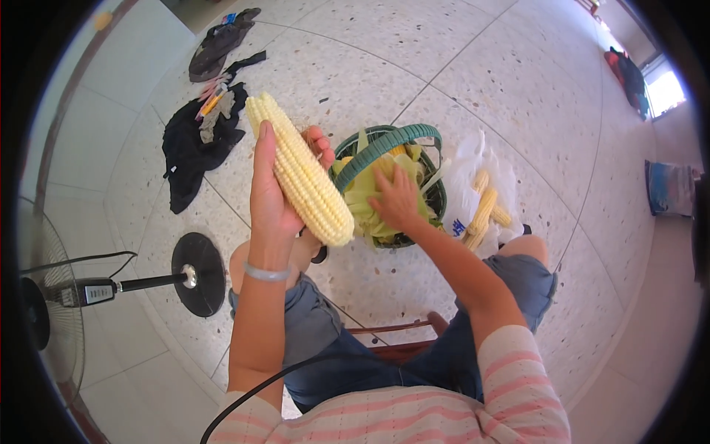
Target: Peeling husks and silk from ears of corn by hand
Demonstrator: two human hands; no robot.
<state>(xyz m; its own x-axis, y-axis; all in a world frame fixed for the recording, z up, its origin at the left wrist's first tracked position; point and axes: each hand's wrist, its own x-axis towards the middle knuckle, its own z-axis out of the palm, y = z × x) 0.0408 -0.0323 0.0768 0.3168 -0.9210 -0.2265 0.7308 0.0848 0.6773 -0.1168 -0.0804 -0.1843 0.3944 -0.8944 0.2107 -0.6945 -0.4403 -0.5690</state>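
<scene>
My left hand [272,189] is closed round a husked ear of corn [305,174], pale yellow and held up at a slant, its thumb along the side. Over the green woven basket [441,196], my right hand [397,198] rests with fingers spread on pale green corn husks [360,196]. Those husks fill much of the basket, under its arched handle [384,146]. A bit of yellow corn shows among them below the handle. What lies beneath my right palm is hidden.
Right of the basket, several husked ears of corn [485,211] lie on a white plastic bag [462,169]. Dark cloths [194,148] are on the speckled floor at left, near a standing fan's round base [198,274]. A black cable [270,381] crosses my lap.
</scene>
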